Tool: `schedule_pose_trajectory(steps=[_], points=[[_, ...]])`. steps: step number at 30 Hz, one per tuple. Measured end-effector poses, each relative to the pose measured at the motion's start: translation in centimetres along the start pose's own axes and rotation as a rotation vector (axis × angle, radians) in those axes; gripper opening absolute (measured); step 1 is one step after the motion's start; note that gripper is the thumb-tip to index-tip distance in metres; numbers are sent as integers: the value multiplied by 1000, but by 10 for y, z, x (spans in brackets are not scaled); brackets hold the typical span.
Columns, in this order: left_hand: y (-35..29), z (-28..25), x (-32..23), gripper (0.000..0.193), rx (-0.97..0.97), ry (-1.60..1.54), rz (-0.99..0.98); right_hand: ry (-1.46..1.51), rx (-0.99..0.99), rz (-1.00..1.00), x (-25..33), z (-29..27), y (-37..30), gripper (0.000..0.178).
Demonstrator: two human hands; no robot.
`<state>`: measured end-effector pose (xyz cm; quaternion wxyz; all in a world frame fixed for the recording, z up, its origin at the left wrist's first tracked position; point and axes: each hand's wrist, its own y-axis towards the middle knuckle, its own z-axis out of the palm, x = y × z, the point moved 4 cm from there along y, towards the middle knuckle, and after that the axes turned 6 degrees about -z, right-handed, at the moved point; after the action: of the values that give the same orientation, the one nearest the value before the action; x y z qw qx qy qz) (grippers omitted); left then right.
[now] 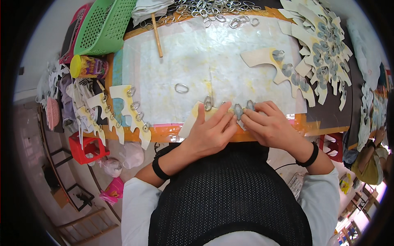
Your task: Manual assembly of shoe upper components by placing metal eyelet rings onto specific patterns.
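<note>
At the near edge of the work sheet, a cream, scalloped strip (189, 124) lies under my hands. Metal oval rings line its far side; one ring (208, 103) stands by my left fingers and another ring (238, 110) is between my hands. My left hand (212, 130) has its thumb and forefinger pressed together at the strip's middle, other fingers stretched leftward. My right hand (269, 125) pinches the strip beside it, close to a ring (250, 105). The fingertips hide part of the strip. A loose oval ring (181, 88) rests on the sheet beyond my left hand.
Finished-looking strips with rings (130, 112) hang over the left edge; many more are heaped in a pile (324, 57) at right. Loose rings (213, 10) lie at the back. A wooden stick (156, 37), yellow-lidded jar (89, 67) and green basket (104, 28) stand around the sheet (172, 61).
</note>
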<state>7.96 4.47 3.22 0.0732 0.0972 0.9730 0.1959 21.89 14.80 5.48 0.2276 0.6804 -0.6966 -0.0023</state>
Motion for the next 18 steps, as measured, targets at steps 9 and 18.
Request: schedule_pose_trajectory(steps=[9, 18], points=[[-3, 3, 1, 24, 7, -93, -87, 380, -335, 439, -25, -17, 2, 30], [-20, -19, 1, 33, -224, -208, -247, 628, -56, 544, -23, 1, 14, 18]])
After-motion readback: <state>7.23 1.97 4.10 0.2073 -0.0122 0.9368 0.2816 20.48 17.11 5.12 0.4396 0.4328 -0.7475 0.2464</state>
